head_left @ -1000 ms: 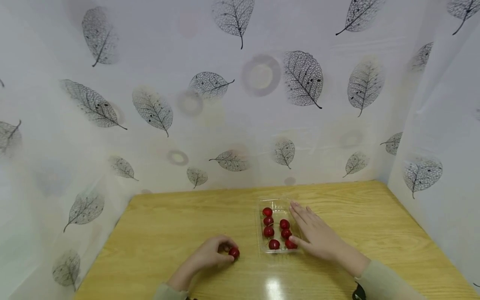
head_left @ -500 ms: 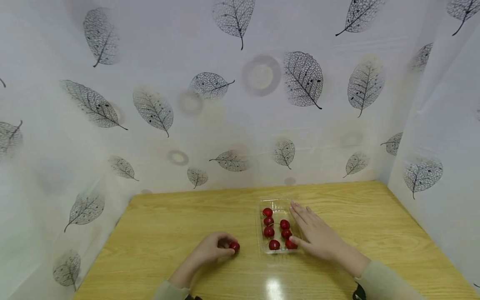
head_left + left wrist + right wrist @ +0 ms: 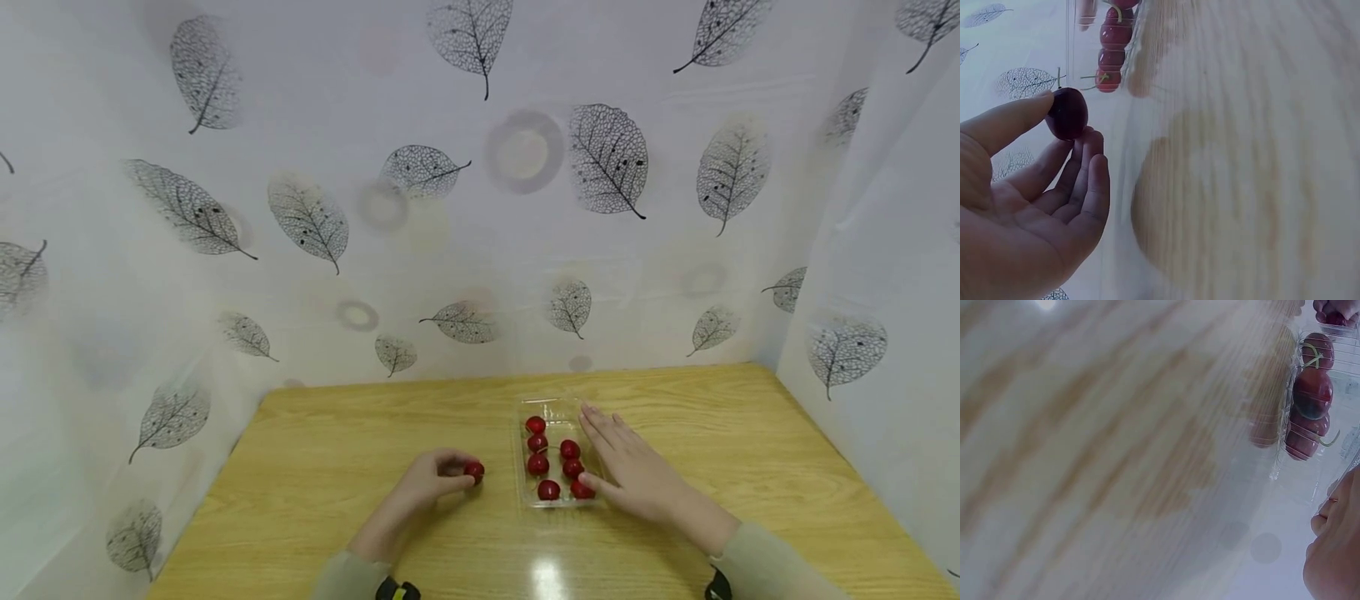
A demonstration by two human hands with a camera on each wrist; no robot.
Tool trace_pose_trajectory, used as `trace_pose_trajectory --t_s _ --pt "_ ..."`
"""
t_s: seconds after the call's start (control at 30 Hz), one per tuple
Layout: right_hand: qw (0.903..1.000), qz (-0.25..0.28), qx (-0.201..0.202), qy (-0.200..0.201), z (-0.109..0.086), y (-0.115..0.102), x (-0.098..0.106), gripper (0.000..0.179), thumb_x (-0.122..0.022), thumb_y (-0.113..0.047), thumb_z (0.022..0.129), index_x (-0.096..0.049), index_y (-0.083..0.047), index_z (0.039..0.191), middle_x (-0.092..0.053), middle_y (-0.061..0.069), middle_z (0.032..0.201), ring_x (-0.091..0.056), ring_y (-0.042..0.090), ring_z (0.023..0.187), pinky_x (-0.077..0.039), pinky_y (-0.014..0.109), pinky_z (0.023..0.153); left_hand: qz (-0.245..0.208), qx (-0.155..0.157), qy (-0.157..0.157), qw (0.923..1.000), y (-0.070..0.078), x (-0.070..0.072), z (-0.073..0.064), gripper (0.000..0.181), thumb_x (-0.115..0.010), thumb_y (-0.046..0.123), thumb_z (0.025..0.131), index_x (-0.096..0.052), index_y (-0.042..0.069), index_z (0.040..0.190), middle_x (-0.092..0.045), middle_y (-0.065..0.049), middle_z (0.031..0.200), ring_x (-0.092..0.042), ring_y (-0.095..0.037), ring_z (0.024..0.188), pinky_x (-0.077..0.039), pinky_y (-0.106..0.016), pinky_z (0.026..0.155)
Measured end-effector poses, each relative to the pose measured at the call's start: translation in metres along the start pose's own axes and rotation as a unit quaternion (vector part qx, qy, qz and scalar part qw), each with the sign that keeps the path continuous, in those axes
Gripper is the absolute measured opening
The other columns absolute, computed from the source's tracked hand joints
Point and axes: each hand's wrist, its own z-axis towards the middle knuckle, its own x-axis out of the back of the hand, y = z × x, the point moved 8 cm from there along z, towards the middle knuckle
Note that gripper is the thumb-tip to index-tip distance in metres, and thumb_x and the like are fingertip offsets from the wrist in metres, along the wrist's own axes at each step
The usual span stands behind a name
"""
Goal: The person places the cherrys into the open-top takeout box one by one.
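Between thumb and fingertips my left hand (image 3: 427, 483) pinches a dark red cherry (image 3: 1067, 114), just left of a clear plastic box (image 3: 530, 502). In the left wrist view a thin green stem pokes up from this cherry, and the cherry seems raised off the table. Several red cherries (image 3: 537, 463) lie in the box in two rough columns, some with green stems. My right hand (image 3: 637, 475) rests along the box's right side with its fingers straight, the thumb over the near right corner by a cherry. Part of the box's right wall is hidden under that hand.
The box stands on a yellow wood-grain table (image 3: 337, 433). A pale sheet with a leaf print (image 3: 480, 250) hangs behind and on both sides of the table. Black bands (image 3: 397, 590) show at both wrists.
My left hand has moved forward and slightly right with the pinched cherry, lifting it somewhat. The right hand and the box have stayed in place.
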Motion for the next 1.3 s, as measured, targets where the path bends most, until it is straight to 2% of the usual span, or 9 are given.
trace_pose_trajectory --t_s 0.2,0.3,0.4,0.5,0.57,0.67,0.83,1.07,1.3 --pt "1.0 -0.001 0.001 0.001 0.0 0.0 0.001 0.083 -0.05 -0.052 0.091 -0.015 -0.004 0.15 -0.015 0.012 0.157 -0.014 0.027 0.144 -0.02 0.05 0.114 -0.003 0.006 0.015 0.9999 0.005 -0.003 0.01 0.034 -0.072 0.019 0.082 -0.065 0.003 0.112 -0.069 -0.008 0.102 -0.062 -0.014 0.091 -0.05 -0.026 0.081" --pt "1.0 -0.004 0.004 0.002 0.0 -0.001 0.002 0.084 -0.049 -0.053 0.092 -0.013 -0.005 0.15 -0.014 0.011 0.157 -0.014 0.027 0.144 -0.02 0.05 0.114 -0.015 0.004 0.016 0.9997 0.01 -0.006 0.014 0.034 -0.072 0.019 0.082 -0.065 0.003 0.112 -0.069 -0.009 0.102 -0.062 -0.014 0.09 -0.051 -0.028 0.081" --pt "1.0 -0.003 0.003 0.001 0.0 -0.001 0.001 0.084 -0.047 -0.055 0.092 -0.012 -0.006 0.15 -0.014 0.011 0.157 -0.014 0.026 0.144 -0.02 0.05 0.114 -0.052 0.013 0.009 0.9985 0.014 -0.011 0.017 0.035 -0.072 0.019 0.082 -0.064 0.003 0.113 -0.068 -0.01 0.104 -0.062 -0.017 0.092 -0.051 -0.032 0.083" --pt "1.0 -0.001 0.002 -0.001 0.0 0.0 0.001 0.084 -0.046 -0.056 0.092 -0.012 -0.006 0.15 -0.014 0.011 0.157 -0.014 0.026 0.144 -0.02 0.05 0.114 -0.058 0.011 0.012 0.9982 0.021 -0.014 0.021 0.035 -0.072 0.02 0.082 -0.064 0.005 0.113 -0.068 -0.01 0.104 -0.062 -0.019 0.093 -0.051 -0.033 0.085" --pt "1.0 0.001 0.002 0.0 0.0 0.0 0.001 0.084 -0.046 -0.056 0.092 -0.013 -0.005 0.15 -0.014 0.011 0.157 -0.014 0.026 0.144 -0.02 0.05 0.114 -0.053 0.004 0.014 0.9985 0.028 -0.015 0.025 0.034 -0.072 0.02 0.083 -0.065 0.005 0.113 -0.068 -0.01 0.105 -0.063 -0.019 0.094 -0.051 -0.032 0.086" --pt "1.0 0.001 0.003 0.002 0.0 0.0 0.001 0.084 -0.046 -0.056 0.092 -0.013 -0.005 0.15 -0.014 0.011 0.157 -0.014 0.026 0.144 -0.02 0.05 0.114 -0.018 -0.013 0.022 0.9995 0.04 -0.015 0.03 0.032 -0.071 0.021 0.083 -0.066 0.007 0.111 -0.069 -0.009 0.105 -0.064 -0.017 0.093 -0.052 -0.031 0.085" --pt "1.0 0.002 0.006 0.007 0.001 -0.001 0.001 0.084 -0.049 -0.054 0.091 -0.013 -0.006 0.15 -0.015 0.011 0.157 -0.015 0.026 0.144 -0.02 0.05 0.114 0.004 -0.015 0.018 0.9997 0.053 -0.018 0.039 0.032 -0.071 0.026 0.083 -0.066 0.012 0.111 -0.069 -0.004 0.106 -0.063 -0.016 0.096 -0.051 -0.033 0.088" --pt "0.9999 0.002 0.01 0.011 0.001 0.0 -0.001 0.084 -0.049 -0.054 0.091 -0.012 -0.006 0.15 -0.015 0.011 0.157 -0.015 0.026 0.144 -0.02 0.05 0.114 0.0 -0.027 0.012 0.9996 0.066 -0.021 0.055 0.031 -0.071 0.026 0.084 -0.066 0.012 0.111 -0.068 -0.004 0.107 -0.062 -0.017 0.097 -0.05 -0.035 0.09" --pt "0.9998 0.002 0.01 0.015 0.001 0.001 -0.001 0.084 -0.047 -0.055 0.092 -0.014 -0.006 0.15 -0.016 0.012 0.157 -0.015 0.026 0.144 -0.02 0.05 0.114 -0.001 -0.018 0.015 0.9997 0.071 -0.026 0.069 0.031 -0.072 0.025 0.083 -0.067 0.013 0.111 -0.067 -0.003 0.108 -0.061 -0.018 0.099 -0.049 -0.038 0.092"
